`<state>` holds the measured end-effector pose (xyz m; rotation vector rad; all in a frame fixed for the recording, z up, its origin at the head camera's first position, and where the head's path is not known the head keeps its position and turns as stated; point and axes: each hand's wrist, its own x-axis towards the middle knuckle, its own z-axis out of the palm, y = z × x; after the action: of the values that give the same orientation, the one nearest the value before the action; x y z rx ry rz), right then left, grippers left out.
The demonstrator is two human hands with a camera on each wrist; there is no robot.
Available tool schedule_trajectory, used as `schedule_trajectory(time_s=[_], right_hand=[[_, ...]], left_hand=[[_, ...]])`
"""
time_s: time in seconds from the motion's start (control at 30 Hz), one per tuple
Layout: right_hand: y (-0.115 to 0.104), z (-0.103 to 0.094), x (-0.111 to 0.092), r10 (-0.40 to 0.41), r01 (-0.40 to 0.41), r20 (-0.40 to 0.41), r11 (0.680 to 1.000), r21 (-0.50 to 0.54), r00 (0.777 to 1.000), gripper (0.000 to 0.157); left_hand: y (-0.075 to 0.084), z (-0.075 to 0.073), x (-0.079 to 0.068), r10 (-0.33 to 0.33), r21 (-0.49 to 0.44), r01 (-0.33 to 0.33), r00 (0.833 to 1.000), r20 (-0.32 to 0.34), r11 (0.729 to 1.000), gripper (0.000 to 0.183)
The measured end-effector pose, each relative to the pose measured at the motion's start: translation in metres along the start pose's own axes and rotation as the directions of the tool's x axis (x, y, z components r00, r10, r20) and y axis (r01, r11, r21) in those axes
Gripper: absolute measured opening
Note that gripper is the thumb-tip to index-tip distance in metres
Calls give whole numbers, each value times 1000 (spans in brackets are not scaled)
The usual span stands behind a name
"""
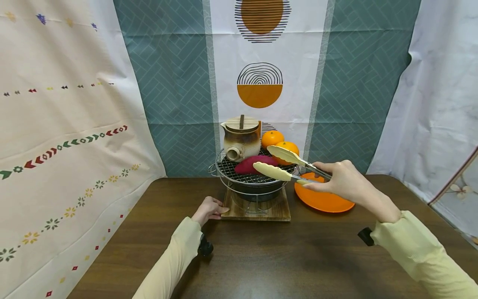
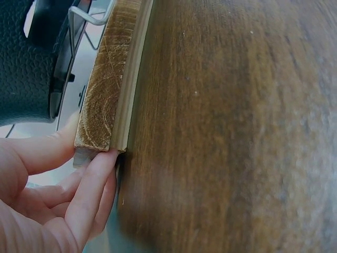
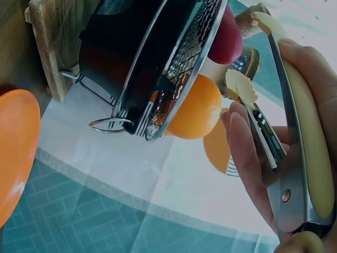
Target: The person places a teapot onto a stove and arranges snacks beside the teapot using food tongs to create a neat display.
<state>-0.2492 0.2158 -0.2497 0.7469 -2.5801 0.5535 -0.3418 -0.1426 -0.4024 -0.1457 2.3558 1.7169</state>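
My left hand point(image 1: 210, 208) pinches the near left corner of a square wooden board point(image 1: 239, 214), the thumb on top and the fingers at its side and underneath, as the left wrist view shows. On the board stands a round black grill point(image 1: 239, 187) in a wire stand. My right hand point(image 1: 347, 182) holds tongs point(image 1: 271, 170) with cream scalloped tips and metal arms. The tips are spread apart over a purple sweet potato point(image 1: 244, 167) on the wire rack, with nothing between them. Two mandarins point(image 1: 272, 137) lie behind it, the nearer mandarin point(image 3: 197, 108) partly hidden by the tongs.
A clay teapot point(image 1: 242, 143) with a wooden-looking lid stands at the rack's back left. To the right of the grill, an orange plate point(image 1: 328, 203) lies on the dark wooden table point(image 1: 261, 261). Patterned cloth point(image 1: 179, 104) hangs behind and on both sides.
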Motion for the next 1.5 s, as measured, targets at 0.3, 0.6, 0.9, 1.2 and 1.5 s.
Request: schedule_trajectory(time_s=[0.3, 0.6, 0.9, 1.2, 1.5], right_hand=[[3, -7, -5, -41, 38, -101, 999, -23, 994, 61], [14, -15, -13, -36, 22, -203, 997, -69, 979, 43], [27, -25, -22, 29, -65, -311, 992, -105, 950, 45], [41, -30, -30, 150, -177, -335, 983, -52, 930, 45], [55, -35, -38, 256, -270, -278, 963, -12, 926, 48]], left_hand=[[-3, 1, 3, 7, 11, -7, 1000, -5, 1000, 38], [1, -1, -2, 7, -5, -7, 1000, 16, 1000, 40], [-19, -3, 25, 39, 1, -39, 999, 30, 999, 44], [-5, 1, 3, 17, 0, -17, 1000, -2, 1000, 39], [-4, 1, 4, 11, -2, -11, 1000, 2, 1000, 39]])
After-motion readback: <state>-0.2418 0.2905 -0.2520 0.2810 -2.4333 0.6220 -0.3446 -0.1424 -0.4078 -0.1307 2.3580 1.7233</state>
